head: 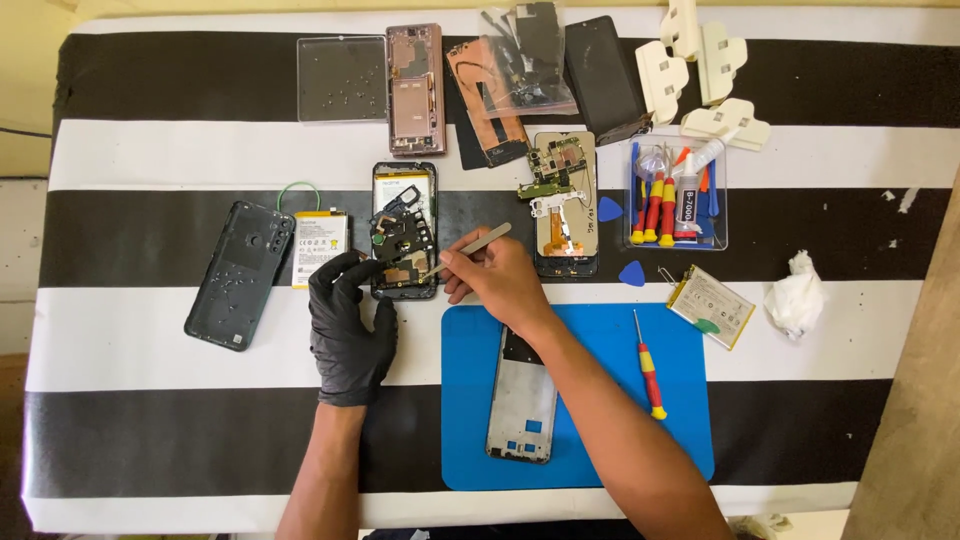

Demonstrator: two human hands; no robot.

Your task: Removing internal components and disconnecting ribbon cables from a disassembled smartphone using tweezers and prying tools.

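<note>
Left hand (pixel 347 325): black glove, fingers spread, pressing on the lower left edge of the opened phone (pixel 404 230); steadies it, grasps nothing.
Right hand (pixel 497 275): bare, fingers pinched closed round metal tweezers (pixel 470 247), tips angled down-left into the phone's lower end.
Opened phone: centre of frame, slightly left, back removed, boards and flex parts exposed.
Nearby: dark back cover (pixel 238 273) and battery (pixel 320 245) at left; bare frame (pixel 522 400) on blue mat (pixel 590 400), red-yellow screwdriver (pixel 650 370) beside it.
Step, judged: picking at a small internal part.
Next move calls for: fine tip placement, steady bracing, gentle lift.
</note>
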